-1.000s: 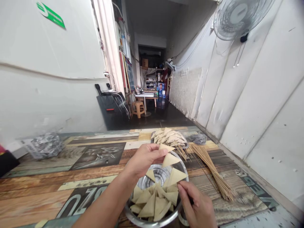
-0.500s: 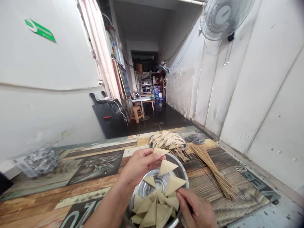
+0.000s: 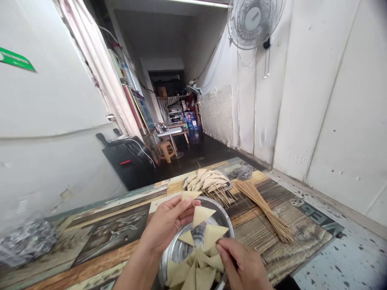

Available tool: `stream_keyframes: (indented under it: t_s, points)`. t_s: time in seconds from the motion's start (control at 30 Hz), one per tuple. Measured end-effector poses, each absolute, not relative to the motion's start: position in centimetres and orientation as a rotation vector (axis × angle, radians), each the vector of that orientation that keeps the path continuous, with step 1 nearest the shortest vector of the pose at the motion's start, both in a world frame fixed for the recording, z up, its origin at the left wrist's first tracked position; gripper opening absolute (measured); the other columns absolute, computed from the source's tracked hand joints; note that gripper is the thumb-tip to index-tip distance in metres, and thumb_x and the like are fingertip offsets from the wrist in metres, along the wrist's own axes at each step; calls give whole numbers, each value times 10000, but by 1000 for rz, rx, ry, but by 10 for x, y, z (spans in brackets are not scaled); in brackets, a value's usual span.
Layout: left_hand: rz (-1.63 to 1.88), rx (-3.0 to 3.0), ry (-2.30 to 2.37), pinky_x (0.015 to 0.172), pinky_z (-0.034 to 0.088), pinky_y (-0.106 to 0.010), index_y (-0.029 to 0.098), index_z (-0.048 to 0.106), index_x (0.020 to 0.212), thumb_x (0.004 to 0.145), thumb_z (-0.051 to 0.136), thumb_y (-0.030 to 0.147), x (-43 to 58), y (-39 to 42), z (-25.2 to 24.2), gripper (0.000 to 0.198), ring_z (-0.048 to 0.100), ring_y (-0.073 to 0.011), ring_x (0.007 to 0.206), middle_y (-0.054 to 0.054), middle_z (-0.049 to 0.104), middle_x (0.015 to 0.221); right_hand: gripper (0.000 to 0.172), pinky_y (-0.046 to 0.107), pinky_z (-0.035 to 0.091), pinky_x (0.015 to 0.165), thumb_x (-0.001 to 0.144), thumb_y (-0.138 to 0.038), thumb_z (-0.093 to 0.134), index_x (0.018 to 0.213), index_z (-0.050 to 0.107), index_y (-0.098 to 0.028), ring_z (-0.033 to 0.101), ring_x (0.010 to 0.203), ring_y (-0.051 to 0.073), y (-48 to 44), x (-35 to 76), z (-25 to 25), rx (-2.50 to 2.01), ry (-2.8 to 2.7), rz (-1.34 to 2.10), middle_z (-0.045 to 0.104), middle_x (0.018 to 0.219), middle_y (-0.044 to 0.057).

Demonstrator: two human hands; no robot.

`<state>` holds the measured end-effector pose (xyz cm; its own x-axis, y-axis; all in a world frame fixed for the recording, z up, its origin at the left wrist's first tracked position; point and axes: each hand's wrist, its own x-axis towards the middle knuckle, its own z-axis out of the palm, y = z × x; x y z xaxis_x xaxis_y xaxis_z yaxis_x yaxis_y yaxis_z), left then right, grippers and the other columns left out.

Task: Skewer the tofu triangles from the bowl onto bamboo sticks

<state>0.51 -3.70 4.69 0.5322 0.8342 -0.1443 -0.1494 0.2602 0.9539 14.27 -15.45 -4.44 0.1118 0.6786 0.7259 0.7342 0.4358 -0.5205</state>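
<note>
My left hand [image 3: 173, 217] is closed, pinching a pale, flat triangular piece [image 3: 190, 195], which looks like bean curd sheet, above the far rim of a metal bowl [image 3: 227, 213]. My right hand [image 3: 244, 264] is closed at the bowl's right side, fingertips pressed together around what appears to be the end of a bamboo skewer, mostly hidden. Between the hands, two more triangles [image 3: 203, 215] hang in a line over the bowl, apparently threaded on that skewer. Many loose triangles [image 3: 187, 270] lie heaped inside the bowl.
Behind the bowl, a metal tray [image 3: 229, 185] carries skewered triangles [image 3: 207, 179]. A bundle of bamboo skewers [image 3: 266, 211] lies on the wood-patterned table [image 3: 302, 233] to the right, near a crumpled grey plastic bag [image 3: 242, 172]. A clear bag [image 3: 28, 239] of silvery packets sits at left.
The whole view has shifted, so the scene sits further left. Both hands keep nearly the same pose over the bowl, and the left still pinches its triangle.
</note>
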Motion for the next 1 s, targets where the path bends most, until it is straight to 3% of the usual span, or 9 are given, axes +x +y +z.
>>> stream_keyframes:
  t_s: [0.1,0.23,0.4,0.9,1.0]
  points:
    - [676,1122,721,715,490,-288,111,635,953,701,660,290,10,-42,43,310,630,-182,789,-117,677,866,166,170,429,504,861,-165,416,819,575,-184,596,494,108,-150,142,-43,-1247,-1544,-91,634,596,5]
    - [609,1195,655,652,468,-219,97,656,817,719,644,280,16,-48,36,208,620,-132,700,-106,678,832,173,174,433,512,872,-178,413,802,570,-189,604,503,110,-145,140,-43,-1254,-1531,-72,639,605,5]
    - [671,1134,685,646,457,-218,100,655,740,696,666,263,18,-51,35,170,614,-119,646,-88,686,757,161,176,431,507,874,-175,413,817,564,-188,594,490,107,-144,140,-45,-1241,-1555,-82,629,598,0]
    - [781,996,748,702,465,-226,101,643,787,693,667,273,18,-50,37,197,632,-142,723,-105,691,785,174,183,451,524,877,-180,412,828,579,-185,613,516,114,-145,139,-35,-1238,-1558,-82,647,626,10]
    - [697,970,702,695,481,-285,112,640,863,719,627,350,17,-54,39,279,625,-177,763,-119,678,854,174,185,455,531,874,-177,417,809,578,-182,616,528,117,-142,140,-31,-1234,-1540,-58,643,624,10]
